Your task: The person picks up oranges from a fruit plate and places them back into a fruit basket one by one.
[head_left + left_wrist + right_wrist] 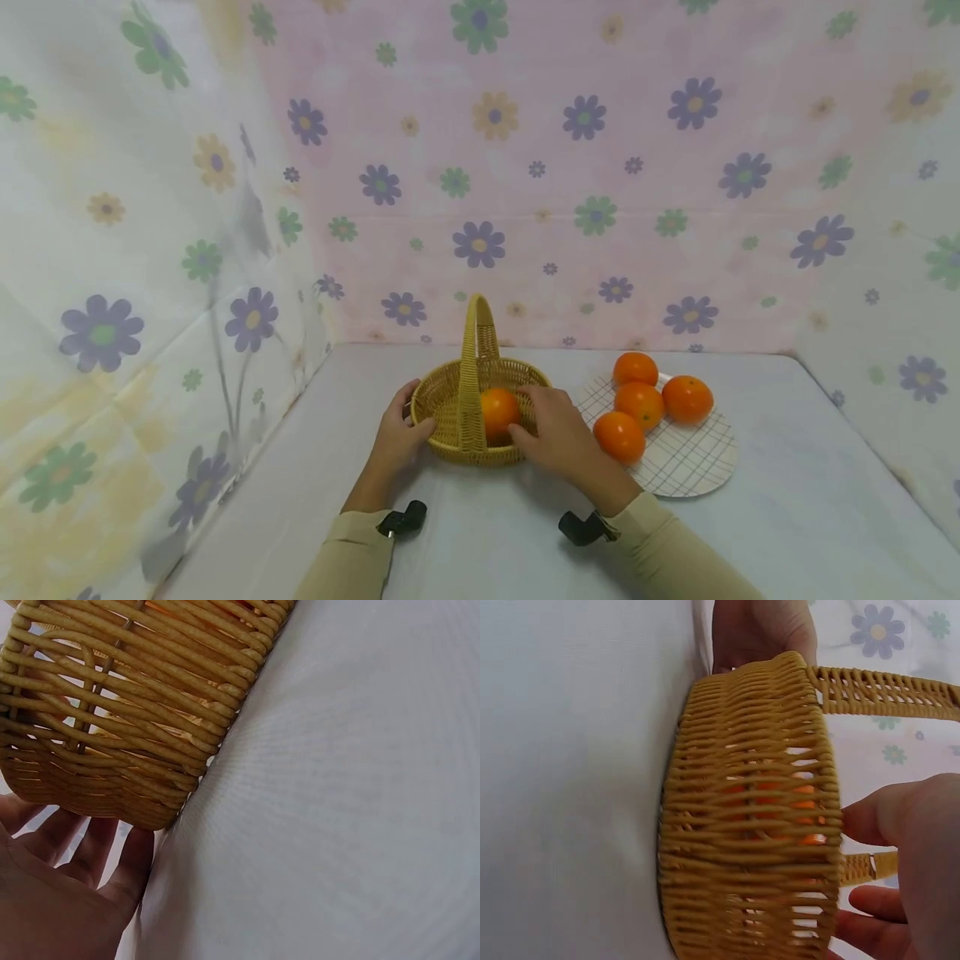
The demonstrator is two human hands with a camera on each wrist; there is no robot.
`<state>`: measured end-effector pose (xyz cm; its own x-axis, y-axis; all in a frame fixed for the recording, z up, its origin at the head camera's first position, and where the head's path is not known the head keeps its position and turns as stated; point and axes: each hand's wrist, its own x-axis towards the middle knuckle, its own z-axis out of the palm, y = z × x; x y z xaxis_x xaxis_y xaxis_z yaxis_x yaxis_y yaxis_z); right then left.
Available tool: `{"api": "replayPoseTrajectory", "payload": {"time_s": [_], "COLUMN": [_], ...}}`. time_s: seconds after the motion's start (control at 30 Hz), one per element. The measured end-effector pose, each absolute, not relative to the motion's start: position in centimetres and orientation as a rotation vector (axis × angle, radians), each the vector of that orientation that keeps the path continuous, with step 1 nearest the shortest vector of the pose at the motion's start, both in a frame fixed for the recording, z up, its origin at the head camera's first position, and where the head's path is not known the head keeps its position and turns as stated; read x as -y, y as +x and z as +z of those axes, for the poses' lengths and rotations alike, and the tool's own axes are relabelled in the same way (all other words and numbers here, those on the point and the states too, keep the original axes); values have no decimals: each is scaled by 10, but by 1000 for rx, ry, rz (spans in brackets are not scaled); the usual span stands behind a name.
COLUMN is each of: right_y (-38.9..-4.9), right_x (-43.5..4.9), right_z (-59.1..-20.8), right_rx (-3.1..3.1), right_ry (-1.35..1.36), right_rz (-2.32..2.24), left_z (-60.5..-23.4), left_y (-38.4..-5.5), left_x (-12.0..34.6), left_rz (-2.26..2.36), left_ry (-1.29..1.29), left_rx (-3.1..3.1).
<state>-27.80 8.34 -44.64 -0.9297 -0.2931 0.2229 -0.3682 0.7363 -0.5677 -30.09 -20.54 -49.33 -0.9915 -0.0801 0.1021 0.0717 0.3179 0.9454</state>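
Observation:
A yellow woven basket (480, 457) with a tall arched handle (470, 383) stands on the table. Inside it, right of the handle, lies one orange (500, 412); its colour shows through the weave in the right wrist view. My left hand (399, 435) holds the basket's left end, thumb near the front rim and fingers round the outer wall (97, 765). At the right end, my right hand (561, 433) reaches over the rim beside the orange, thumb and fingers spread apart (922, 855). Whether its fingertips touch the orange is unclear.
To the right lies a round, checked plate (693, 462) bearing several oranges (640, 406), close by my right forearm. A white cloth covers the table (480, 533). Flower-printed cloth (540, 183) stands behind and at both sides.

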Motion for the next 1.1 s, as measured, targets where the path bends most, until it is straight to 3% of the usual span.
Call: {"api": "replayPoseTrajectory", "payload": {"time_s": [0.4,0.83,1.1], "right_y": [-265,-284,-294], "right_x": [-156,-208,-245], "right_z": [-421,-409,-413], "right_rx": [2744,2694,2688], "right_ry": [493,356,138], "right_rz": [1031,1066,978], "left_z": [-496,-490,-489], "left_y": [-296,-301,-301], "left_x": [204,204,204], "left_rz": [-1726,-1699,-1713], "left_ry": [20,39,32], "left_rx": [2475,2511,2505]}}
